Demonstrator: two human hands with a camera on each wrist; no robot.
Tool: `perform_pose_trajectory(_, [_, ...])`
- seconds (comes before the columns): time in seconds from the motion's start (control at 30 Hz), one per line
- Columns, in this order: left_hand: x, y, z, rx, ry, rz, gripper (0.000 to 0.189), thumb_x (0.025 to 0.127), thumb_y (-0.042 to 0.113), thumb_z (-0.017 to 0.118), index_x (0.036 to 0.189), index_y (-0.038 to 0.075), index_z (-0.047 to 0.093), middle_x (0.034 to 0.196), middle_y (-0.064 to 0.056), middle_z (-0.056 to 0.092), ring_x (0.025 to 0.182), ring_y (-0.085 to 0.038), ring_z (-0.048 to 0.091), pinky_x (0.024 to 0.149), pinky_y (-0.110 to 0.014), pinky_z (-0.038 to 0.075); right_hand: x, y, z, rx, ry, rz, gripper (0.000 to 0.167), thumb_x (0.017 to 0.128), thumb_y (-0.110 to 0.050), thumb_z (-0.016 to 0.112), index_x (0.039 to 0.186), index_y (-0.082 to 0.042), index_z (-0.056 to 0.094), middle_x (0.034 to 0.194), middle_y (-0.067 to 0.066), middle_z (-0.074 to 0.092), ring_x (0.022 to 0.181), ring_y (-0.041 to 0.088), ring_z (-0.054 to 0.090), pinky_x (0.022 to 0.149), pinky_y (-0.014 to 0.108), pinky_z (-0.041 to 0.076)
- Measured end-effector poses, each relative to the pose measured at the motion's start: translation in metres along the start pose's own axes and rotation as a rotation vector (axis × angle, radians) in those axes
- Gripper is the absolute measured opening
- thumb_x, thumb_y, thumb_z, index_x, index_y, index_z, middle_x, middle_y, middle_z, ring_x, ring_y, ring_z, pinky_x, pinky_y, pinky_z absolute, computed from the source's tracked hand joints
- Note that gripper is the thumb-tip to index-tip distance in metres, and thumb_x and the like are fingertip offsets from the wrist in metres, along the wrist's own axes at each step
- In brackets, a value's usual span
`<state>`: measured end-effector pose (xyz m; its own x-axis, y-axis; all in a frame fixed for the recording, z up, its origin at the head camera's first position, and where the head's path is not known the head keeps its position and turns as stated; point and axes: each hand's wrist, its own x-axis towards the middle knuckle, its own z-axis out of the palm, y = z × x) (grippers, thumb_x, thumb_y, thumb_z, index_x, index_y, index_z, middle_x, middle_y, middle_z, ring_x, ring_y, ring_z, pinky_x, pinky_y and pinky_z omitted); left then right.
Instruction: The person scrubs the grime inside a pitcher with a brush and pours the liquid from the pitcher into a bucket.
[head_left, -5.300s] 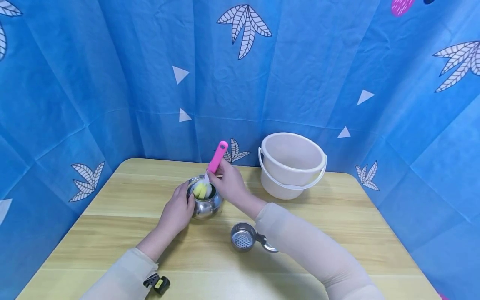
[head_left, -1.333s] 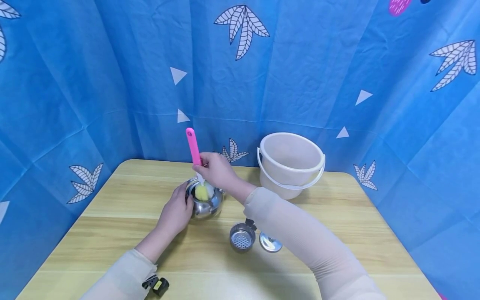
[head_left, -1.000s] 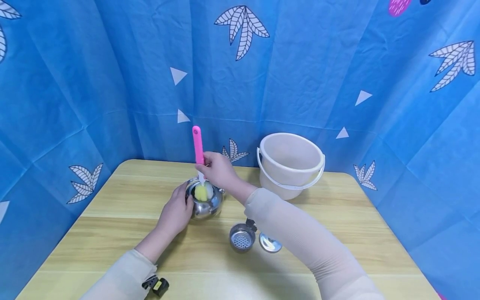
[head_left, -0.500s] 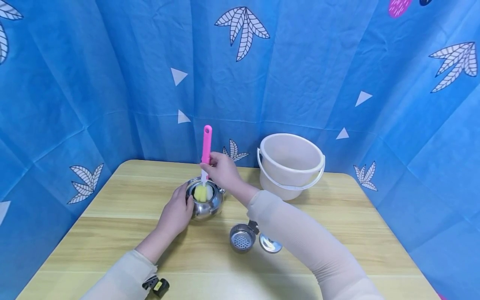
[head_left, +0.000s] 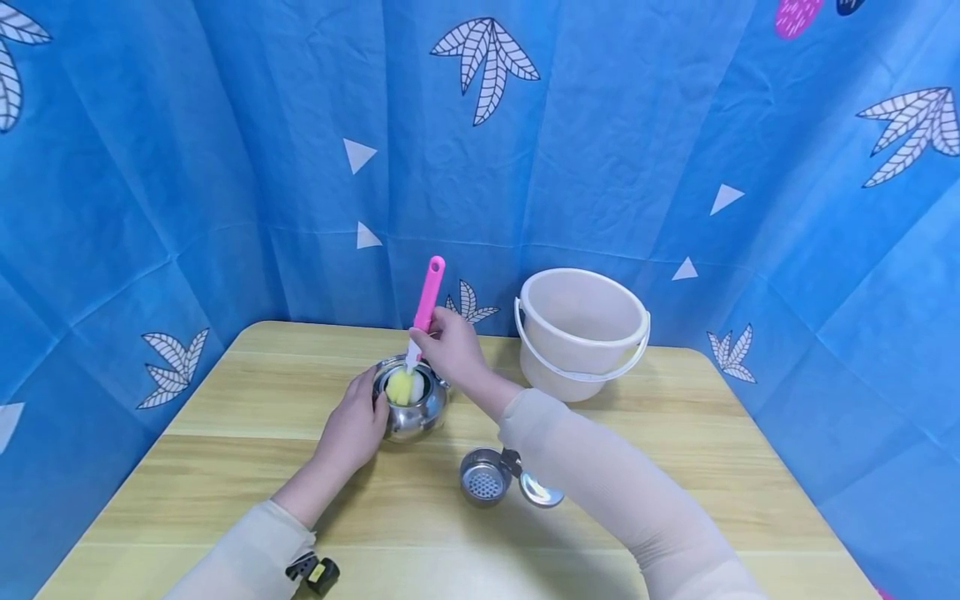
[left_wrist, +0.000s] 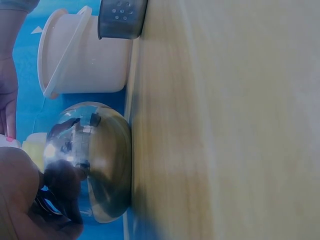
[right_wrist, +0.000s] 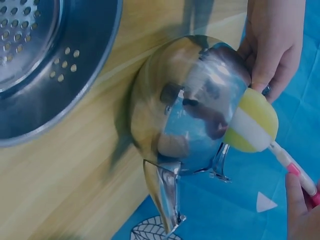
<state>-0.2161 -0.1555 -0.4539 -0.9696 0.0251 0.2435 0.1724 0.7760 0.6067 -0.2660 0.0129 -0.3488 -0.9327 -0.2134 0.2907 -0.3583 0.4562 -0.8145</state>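
A shiny steel teapot [head_left: 408, 423] stands on the table, its mouth uncovered. Its spout [right_wrist: 162, 192] shows in the right wrist view. My left hand [head_left: 356, 423] grips the pot's left side, thumb at the rim. With my right hand [head_left: 457, 354] I pinch the lower handle of a sponge brush [head_left: 430, 292], pink and white, leaning to the right. Its yellow and white sponge head [right_wrist: 254, 120] sits in the pot's mouth, the upper part showing above the rim and the lower part hidden inside.
A steel strainer basket [head_left: 484, 478] with a perforated bottom stands in front of the pot. Beside it lies a round shiny lid [head_left: 542, 490], partly under my right forearm. A white bucket [head_left: 577, 367] with a handle stands at the back right, before a blue curtain [head_left: 622, 150].
The brush handle has swung from leaning left to leaning right, and my right hand has shifted a little right with it. My left hand and the teapot have stayed in place.
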Motion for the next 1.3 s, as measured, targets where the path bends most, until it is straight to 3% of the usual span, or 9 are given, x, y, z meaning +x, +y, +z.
perform_pose_trajectory(0.9, [-0.001, 0.001, 0.001, 0.014, 0.006, 0.008, 0.059, 0.107, 0.025, 0.04, 0.154, -0.008, 0.026, 0.154, -0.029, 0.033, 0.137, -0.047, 0.04, 0.109, -0.059, 0.038, -0.011, 0.007, -0.003, 0.022, 0.044, 0.024, 0.016, 0.098, -0.019, 0.067, 0.11, -0.009, 0.065, 0.098, 0.003, 0.069, 0.086, 0.014, 0.066, 0.074, 0.025, 0.058])
perform_pose_trajectory(1.3, [-0.001, 0.001, 0.001, 0.018, 0.012, 0.014, 0.058, 0.107, 0.024, 0.04, 0.153, -0.009, 0.026, 0.153, -0.03, 0.033, 0.137, -0.047, 0.04, 0.109, -0.058, 0.039, -0.014, 0.014, 0.0, 0.019, 0.076, -0.041, 0.015, 0.096, -0.017, 0.068, 0.108, -0.01, 0.065, 0.1, 0.002, 0.069, 0.09, 0.013, 0.067, 0.077, 0.025, 0.058])
